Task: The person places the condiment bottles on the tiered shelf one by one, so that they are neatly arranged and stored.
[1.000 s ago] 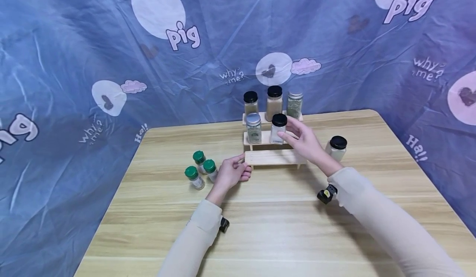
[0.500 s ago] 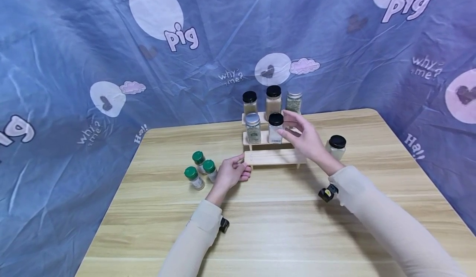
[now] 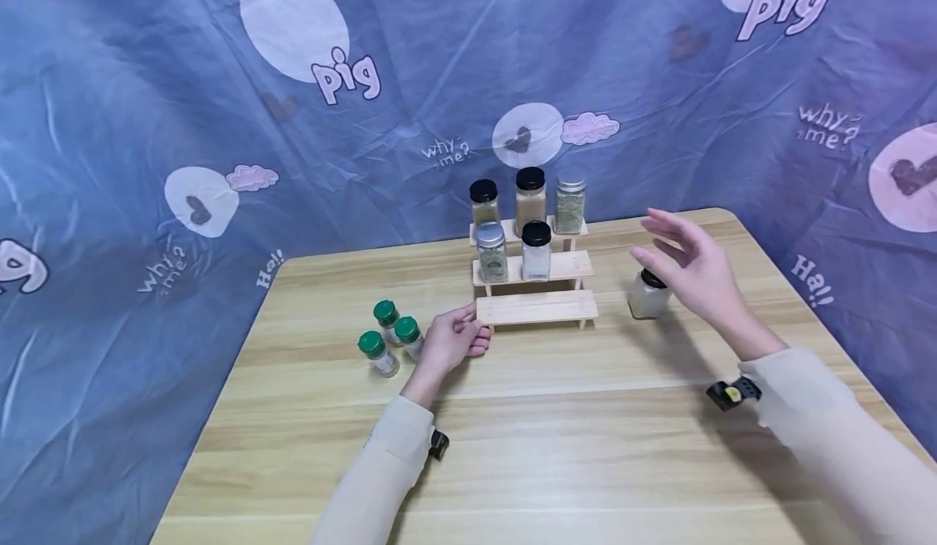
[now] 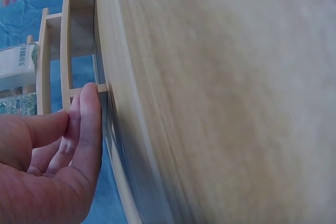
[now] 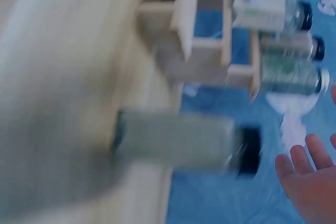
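Observation:
In the head view my left hand [image 3: 448, 343] is at the left end of the lowest step of a three-step wooden rack [image 3: 538, 309]. The left wrist view shows thumb and fingers pinching that step's end. My right hand [image 3: 699, 272], fingers spread and holding nothing, hovers over a black-lidded spice jar [image 3: 647, 299] standing right of the rack. On the middle step stand a silver-lidded jar [image 3: 493, 263] of green flakes and a black-lidded jar [image 3: 537, 263] with white contents. The right wrist view has the lone jar [image 5: 176, 139] blurred, apart from the fingers.
Two black-lidded jars, one [image 3: 484, 202] at the left and one [image 3: 530, 202] in the middle, share the top step with a silver-lidded jar [image 3: 570, 206]. Three green-capped shakers [image 3: 380, 355] stand left of my left hand. A blue printed cloth [image 3: 410, 57] hangs behind the table [image 3: 512, 447].
My right hand has let go of the white-filled jar, leaving it on the middle step, and moved right to above the lone jar. My left hand has stayed on the rack.

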### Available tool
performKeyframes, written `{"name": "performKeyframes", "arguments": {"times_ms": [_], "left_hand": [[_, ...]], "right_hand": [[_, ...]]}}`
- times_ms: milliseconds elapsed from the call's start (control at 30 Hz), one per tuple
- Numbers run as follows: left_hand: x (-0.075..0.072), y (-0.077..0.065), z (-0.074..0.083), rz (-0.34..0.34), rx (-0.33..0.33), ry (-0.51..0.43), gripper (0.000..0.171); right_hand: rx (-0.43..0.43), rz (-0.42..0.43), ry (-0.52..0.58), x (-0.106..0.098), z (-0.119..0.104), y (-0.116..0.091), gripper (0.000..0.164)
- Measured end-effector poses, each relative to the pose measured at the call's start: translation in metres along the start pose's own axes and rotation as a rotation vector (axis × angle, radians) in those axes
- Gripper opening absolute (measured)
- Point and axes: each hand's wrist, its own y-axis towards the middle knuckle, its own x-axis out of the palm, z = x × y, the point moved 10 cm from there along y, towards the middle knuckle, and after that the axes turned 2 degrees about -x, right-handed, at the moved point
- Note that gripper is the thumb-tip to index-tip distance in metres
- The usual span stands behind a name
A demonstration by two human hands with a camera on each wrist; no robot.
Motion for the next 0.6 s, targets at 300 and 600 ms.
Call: {"name": "performKeyframes", "arguments": {"times_ms": [300,600], "left_hand": [[-0.003,0.001,-0.001,0.0,0.007,-0.021,0.05],[-0.002,0.001,-0.003,0.003,-0.008,-0.021,0.05]], "right_hand": [[0.119,-0.165,-0.099,-0.018,0.055,-0.036,0.073],[0.156,-0.367,-0.1,0.003,0.086,-0.058,0.069]]}}
